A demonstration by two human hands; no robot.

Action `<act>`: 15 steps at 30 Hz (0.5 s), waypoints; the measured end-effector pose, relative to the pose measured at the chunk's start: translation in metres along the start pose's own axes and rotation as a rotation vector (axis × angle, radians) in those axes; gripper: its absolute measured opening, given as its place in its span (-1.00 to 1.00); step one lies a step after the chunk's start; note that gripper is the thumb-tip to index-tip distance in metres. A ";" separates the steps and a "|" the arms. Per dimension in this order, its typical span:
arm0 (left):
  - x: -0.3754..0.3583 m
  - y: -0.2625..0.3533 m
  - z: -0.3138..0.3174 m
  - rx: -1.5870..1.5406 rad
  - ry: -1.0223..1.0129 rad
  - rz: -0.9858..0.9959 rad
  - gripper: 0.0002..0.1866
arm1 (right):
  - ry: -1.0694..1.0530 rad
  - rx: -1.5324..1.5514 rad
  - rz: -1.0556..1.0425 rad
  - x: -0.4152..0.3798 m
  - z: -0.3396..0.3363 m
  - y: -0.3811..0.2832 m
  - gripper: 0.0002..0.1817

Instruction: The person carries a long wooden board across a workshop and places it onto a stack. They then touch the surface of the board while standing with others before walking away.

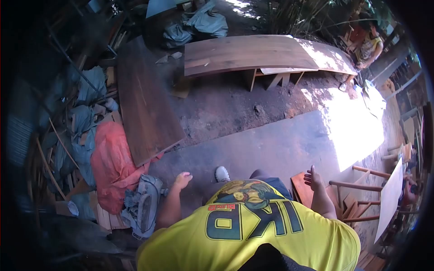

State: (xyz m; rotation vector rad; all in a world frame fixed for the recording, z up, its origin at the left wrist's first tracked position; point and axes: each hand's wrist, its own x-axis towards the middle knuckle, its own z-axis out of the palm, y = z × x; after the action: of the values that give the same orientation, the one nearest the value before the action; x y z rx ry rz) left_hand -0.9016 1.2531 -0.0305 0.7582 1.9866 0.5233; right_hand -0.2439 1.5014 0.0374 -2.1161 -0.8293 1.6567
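My left hand (182,179) hangs to the left of my body, close to a grey-blue plastic bundle (145,205). Its fingers are bunched and mostly hidden, and I see nothing in it. To the right, my right hand (312,178) is held out with its fingers apart and nothing in them. It is above a reddish-brown wooden board (302,189). A long dark wooden panel (147,104) lies at a slant ahead on the left, beside a red sack (112,165). My yellow shirt and one white shoe (222,174) show below.
A long wooden board (244,52) rests on a low support across the back. Another person (368,47) is at its right end. Wooden stool-like frames (361,189) and a pale panel (389,198) stand at right. Sacks and scrap wood (86,122) crowd the left.
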 end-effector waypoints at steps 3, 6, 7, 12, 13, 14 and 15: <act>0.076 0.066 -0.057 0.118 0.026 0.102 -0.49 | -0.024 0.065 0.005 0.009 0.038 -0.048 -0.17; 0.150 0.112 -0.096 0.082 0.061 0.162 -0.50 | -0.074 0.106 -0.027 0.044 0.084 -0.106 -0.10; 0.173 0.132 -0.111 0.083 0.068 0.155 -0.50 | -0.076 0.156 -0.032 0.058 0.100 -0.123 -0.10; 0.234 0.158 -0.153 0.147 0.072 0.081 -0.55 | -0.172 0.239 -0.002 0.165 0.190 -0.226 -0.11; 0.241 0.162 -0.163 0.123 0.052 0.076 -0.55 | -0.204 0.203 0.001 0.178 0.209 -0.245 -0.12; 0.251 0.160 -0.173 0.056 0.030 0.060 -0.56 | -0.225 0.173 -0.004 0.191 0.229 -0.275 -0.13; 0.262 0.157 -0.185 0.106 0.032 0.096 -0.57 | -0.217 0.158 -0.030 0.198 0.248 -0.302 -0.14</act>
State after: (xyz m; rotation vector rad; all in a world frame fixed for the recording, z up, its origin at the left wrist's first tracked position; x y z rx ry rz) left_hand -1.1178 1.5361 -0.0015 0.9191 2.0273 0.4916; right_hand -0.5235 1.8358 -0.0060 -1.8333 -0.7595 1.8933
